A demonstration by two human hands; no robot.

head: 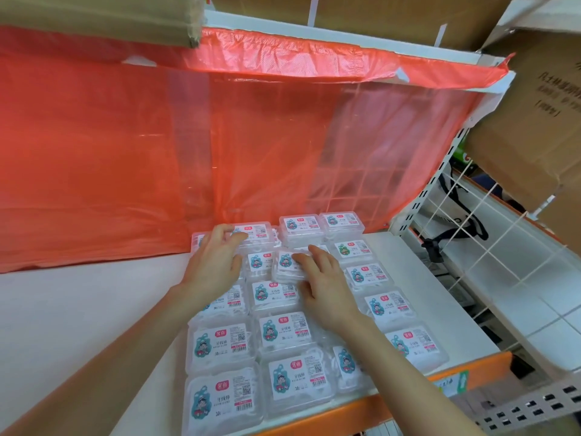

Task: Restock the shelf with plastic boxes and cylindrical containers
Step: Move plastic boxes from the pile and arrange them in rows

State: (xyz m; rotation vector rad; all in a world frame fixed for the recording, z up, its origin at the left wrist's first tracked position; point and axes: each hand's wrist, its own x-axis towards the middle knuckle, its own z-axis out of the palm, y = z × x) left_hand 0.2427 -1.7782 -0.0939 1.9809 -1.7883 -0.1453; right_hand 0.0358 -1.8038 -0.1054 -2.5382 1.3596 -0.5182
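we see plastic boxes [284,332] in rows on white shelf [94,309]. our left hand [217,259], fingers spread, touches back-row box [254,234]; our right hand [327,284], fingers nearly straight, rests on tilted box [284,265] lying atop rows.

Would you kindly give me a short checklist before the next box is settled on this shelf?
1. Is the right hand on the tilted box? ok, fingers rest on it.
2. Is that box flat in its row? not ok, askew over neighbours.
3. Is the left hand touching a back-row box? ok.
4. Is there bare shelf left of the boxes? ok.
5. Are cylindrical containers at hand? cannot tell, none in view.
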